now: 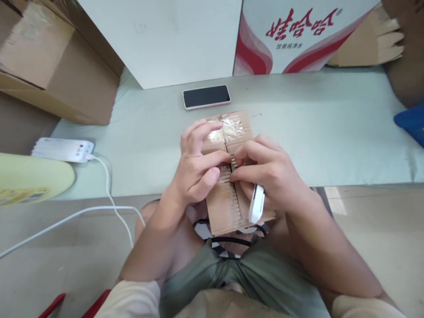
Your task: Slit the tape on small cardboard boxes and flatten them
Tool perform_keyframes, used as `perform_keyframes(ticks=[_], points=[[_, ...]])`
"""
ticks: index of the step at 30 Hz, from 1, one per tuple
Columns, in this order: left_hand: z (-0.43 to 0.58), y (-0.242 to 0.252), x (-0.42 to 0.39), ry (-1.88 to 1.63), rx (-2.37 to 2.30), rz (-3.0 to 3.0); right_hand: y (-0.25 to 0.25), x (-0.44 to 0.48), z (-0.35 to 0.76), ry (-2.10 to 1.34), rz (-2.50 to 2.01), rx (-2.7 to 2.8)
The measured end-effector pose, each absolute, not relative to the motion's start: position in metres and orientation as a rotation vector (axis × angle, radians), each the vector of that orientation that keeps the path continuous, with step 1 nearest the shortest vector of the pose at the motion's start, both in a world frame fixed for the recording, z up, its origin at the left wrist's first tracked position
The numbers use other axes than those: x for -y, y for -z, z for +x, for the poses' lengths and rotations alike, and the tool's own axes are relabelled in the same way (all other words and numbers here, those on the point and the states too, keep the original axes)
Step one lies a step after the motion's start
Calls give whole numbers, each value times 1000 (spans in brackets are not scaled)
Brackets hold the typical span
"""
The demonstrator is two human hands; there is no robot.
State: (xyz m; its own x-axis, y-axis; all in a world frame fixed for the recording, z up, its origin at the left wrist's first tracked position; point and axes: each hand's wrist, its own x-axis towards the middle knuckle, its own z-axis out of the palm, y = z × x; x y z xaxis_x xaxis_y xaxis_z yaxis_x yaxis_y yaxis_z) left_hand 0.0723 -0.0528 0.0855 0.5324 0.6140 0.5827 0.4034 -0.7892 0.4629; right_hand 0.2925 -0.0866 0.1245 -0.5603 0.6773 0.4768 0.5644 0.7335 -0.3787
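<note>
A piece of brown corrugated cardboard (220, 212) hangs over the table's front edge above the lap. A ragged split with torn, ribbed edges runs down its middle, and shiny clear tape (233, 126) covers its far end. My left hand (198, 165) rests over the left half, fingers apart, with the index fingertip touching the cardboard beside the split. My right hand (268, 170) pinches at the torn edge with thumb and index finger. Tucked in the same palm is a white utility knife (256, 204), its end sticking out towards me; no blade shows.
A phone (206, 96) lies on the pale green tabletop (314, 132) beyond the cardboard. White boxes (185, 44) stand behind it. Brown cartons (82, 75) and a white power bank (62, 149) with a cable (107, 176) are at left. Something blue (410, 123) sits at right.
</note>
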Motion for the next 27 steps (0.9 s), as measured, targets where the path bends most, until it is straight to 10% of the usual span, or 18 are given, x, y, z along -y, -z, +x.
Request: perform_keyframes(ticks=[27], points=[[76, -92, 66, -1003, -810, 2474, -135, 93, 305, -197, -957, 2190]])
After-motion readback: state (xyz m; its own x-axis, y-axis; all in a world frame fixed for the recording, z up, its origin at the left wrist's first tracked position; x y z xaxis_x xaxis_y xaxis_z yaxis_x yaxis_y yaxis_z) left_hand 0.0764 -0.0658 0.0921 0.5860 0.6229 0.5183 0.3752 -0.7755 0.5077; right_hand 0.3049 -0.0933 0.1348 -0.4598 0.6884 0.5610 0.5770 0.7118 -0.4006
